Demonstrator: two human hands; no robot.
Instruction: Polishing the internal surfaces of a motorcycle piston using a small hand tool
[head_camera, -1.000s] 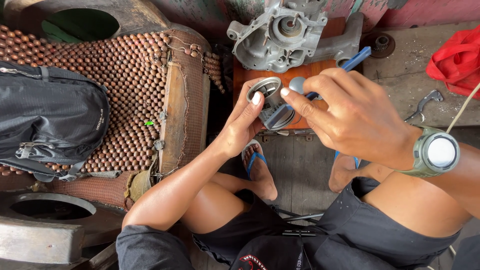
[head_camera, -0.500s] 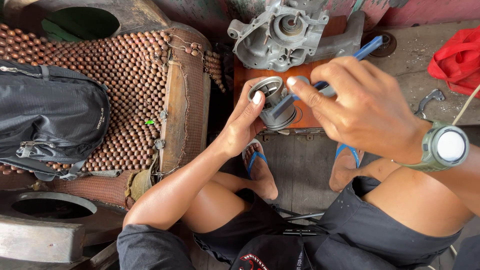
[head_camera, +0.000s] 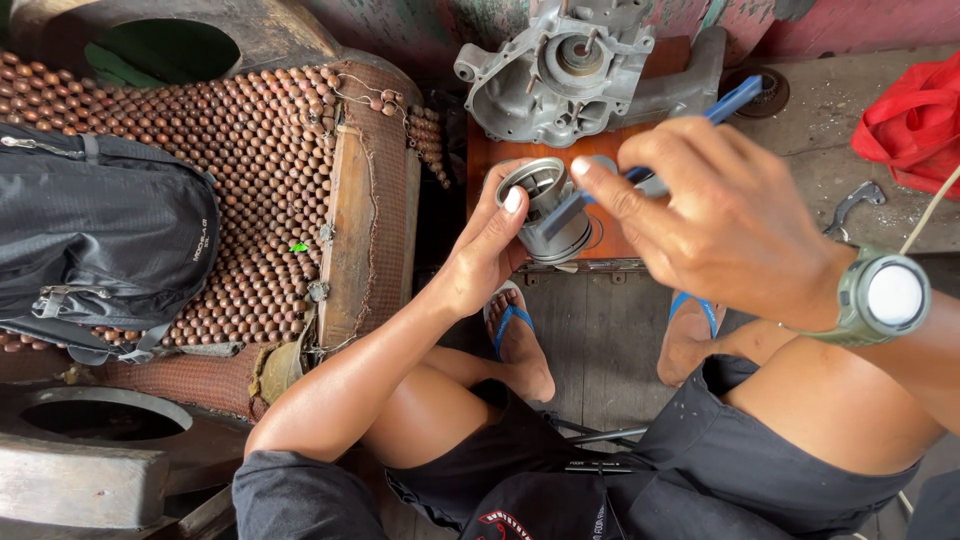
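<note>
From your head camera, you sit low with knees apart over a worn wooden floor, feet in blue flip-flops. Your left hand wraps its fingers around a grey metal cylinder, holding it upright on a small reddish-brown wooden board. Your right hand, with a green watch on the wrist, pinches a blue-handled tool in closed fingers, its tip resting against the cylinder's side. Just behind the board lies a grey cast engine casing. To your left a wooden-beaded seat cover carries a black backpack. A red bag sits at the far right on bare concrete.
</note>
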